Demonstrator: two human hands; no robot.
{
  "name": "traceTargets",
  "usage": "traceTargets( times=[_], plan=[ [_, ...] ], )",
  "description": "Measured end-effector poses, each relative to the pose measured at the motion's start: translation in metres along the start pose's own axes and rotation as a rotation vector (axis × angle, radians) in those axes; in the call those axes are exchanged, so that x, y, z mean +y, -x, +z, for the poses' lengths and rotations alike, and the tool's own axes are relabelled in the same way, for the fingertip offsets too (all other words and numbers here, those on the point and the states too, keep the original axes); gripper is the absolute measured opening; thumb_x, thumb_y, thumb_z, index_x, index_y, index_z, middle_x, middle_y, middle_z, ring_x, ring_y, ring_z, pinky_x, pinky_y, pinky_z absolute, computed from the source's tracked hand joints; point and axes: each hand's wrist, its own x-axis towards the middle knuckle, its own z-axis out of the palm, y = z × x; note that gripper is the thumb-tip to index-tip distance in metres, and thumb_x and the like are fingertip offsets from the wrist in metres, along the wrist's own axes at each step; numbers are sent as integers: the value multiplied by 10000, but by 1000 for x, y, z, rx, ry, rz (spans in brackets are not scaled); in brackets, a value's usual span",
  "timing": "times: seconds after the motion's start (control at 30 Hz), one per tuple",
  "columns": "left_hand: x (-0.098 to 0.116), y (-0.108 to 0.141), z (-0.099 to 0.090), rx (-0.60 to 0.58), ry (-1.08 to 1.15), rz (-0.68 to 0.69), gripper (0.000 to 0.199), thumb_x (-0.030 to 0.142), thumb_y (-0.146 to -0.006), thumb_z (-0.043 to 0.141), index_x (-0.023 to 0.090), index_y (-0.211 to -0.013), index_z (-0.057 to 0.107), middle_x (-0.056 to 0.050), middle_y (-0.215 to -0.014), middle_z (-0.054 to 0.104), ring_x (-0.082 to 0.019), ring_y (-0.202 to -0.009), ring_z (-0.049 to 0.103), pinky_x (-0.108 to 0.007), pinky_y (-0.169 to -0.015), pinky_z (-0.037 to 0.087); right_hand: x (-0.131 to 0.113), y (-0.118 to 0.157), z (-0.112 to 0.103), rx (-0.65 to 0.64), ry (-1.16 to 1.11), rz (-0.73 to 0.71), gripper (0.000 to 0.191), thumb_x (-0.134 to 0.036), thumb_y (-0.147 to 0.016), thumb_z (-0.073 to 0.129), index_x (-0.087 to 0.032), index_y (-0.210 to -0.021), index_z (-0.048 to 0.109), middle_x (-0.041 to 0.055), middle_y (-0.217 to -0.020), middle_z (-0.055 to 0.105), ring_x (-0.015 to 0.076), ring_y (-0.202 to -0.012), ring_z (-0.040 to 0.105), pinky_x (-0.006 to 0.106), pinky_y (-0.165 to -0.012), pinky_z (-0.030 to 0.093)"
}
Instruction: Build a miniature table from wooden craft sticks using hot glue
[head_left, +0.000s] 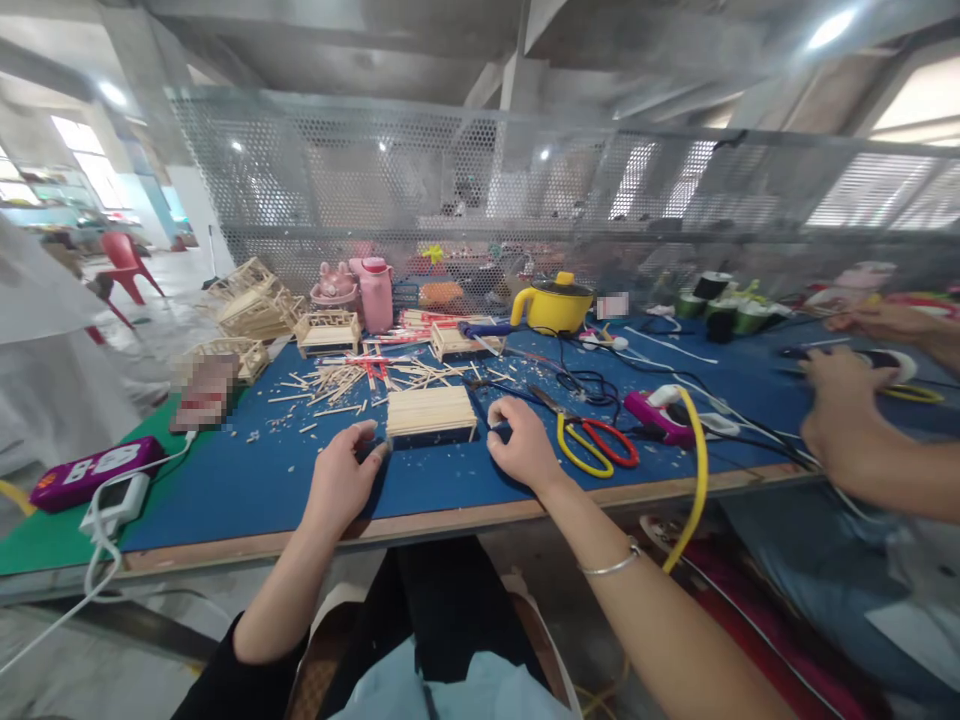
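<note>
Have the left hand (345,465) near the front edge of the blue-topped desk (262,500), empty and open, fingers loosely curled. Have the right hand (521,440) pretty much the same: empty, open, a bit curled. Right between them, see the small pale wooden-stick bench (430,410), standing upright. Just right of the right hand, spot the metal scissors with yellow and red handles (564,412). Further in, see a messy pile of loose pale wooden sticks (352,378), then towards the back edge, a pink bottle (376,300) and a yellow pot with a black lid (555,308).
</note>
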Motion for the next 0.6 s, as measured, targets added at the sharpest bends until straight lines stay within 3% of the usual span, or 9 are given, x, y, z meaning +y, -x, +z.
traceTargets(
  times=[0.27, 0.6],
  plan=[
    [4, 5, -1, 33, -39, 6, 371, 398, -822, 560, 194, -1115, 663, -61, -1042, 724, -209, -866, 670, -346, -833, 511, -3, 1, -2, -19, 32, -53, 246, -149, -739, 565, -192, -962, 660, 63, -904, 656, 233, -894, 556, 383, -827, 412],
    [6, 5, -2, 49, -90, 108, 265, 289, -838, 545, 195, -1029, 702, -60, -1069, 721, -219, -986, 652, -338, -893, 489, 2, 1, 0, 3, 2, -90, 252, -143, -820, 489, -211, -945, 698, 54, -879, 678, 210, -857, 573, 367, -802, 425]
  ],
)
